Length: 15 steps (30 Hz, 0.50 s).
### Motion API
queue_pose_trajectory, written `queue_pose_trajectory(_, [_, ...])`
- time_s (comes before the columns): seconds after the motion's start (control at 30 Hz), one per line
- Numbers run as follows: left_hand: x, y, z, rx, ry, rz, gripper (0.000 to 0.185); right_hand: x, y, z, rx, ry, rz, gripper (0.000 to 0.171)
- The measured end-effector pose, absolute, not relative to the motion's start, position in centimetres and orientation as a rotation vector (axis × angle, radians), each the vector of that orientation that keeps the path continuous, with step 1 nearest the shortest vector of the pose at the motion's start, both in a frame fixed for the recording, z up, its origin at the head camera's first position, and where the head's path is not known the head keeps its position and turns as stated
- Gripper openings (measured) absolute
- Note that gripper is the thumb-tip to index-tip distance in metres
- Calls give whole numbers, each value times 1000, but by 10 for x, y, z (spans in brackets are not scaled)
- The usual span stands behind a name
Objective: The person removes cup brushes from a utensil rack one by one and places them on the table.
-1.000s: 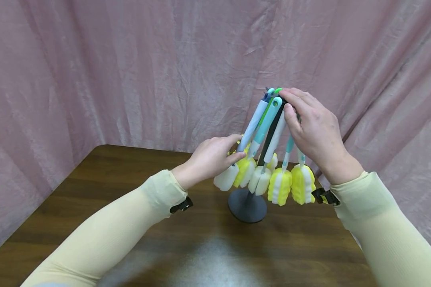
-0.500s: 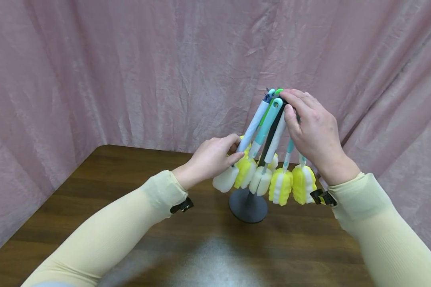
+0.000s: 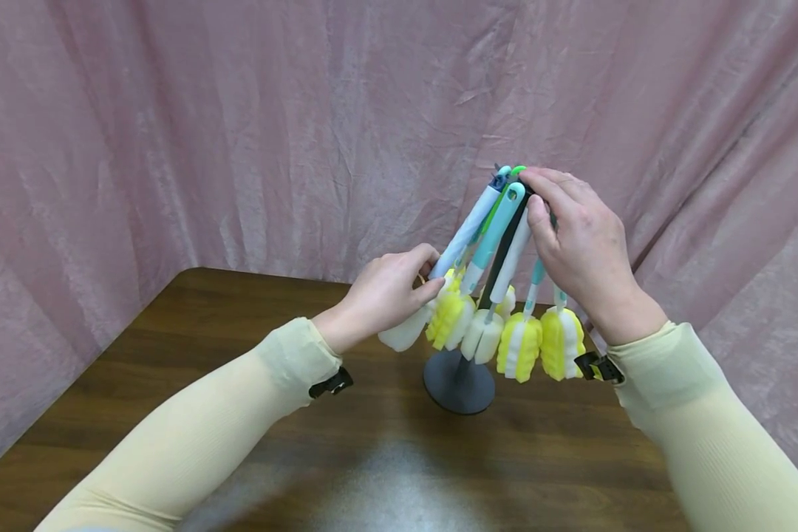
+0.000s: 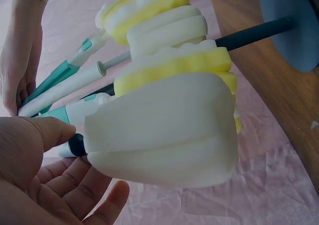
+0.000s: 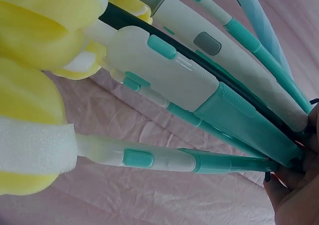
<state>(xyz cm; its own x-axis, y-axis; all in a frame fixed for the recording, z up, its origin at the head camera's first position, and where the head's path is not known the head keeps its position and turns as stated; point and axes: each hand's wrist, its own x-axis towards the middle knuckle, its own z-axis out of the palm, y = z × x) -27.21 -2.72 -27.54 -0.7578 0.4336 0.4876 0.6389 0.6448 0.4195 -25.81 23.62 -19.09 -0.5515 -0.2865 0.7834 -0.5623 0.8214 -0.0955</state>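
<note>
Pink crinkled curtain hangs behind a dark wooden table, where a grey stand holds a cluster of sponge brushes hanging from its top. The left hand curls its fingers and thumb around the lower handle of the white sponge brush, pulling its head out to the left, away from the other yellow and white sponges. The right hand pinches the handle tips at the top of the stand, just beside the teal brush handle.
</note>
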Motion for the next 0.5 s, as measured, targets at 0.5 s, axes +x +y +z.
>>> queue_pose_trajectory(0.5, [-268,-39,-273,-799,-2460,-872,14,-259,236,-191,626,-2177,430,41])
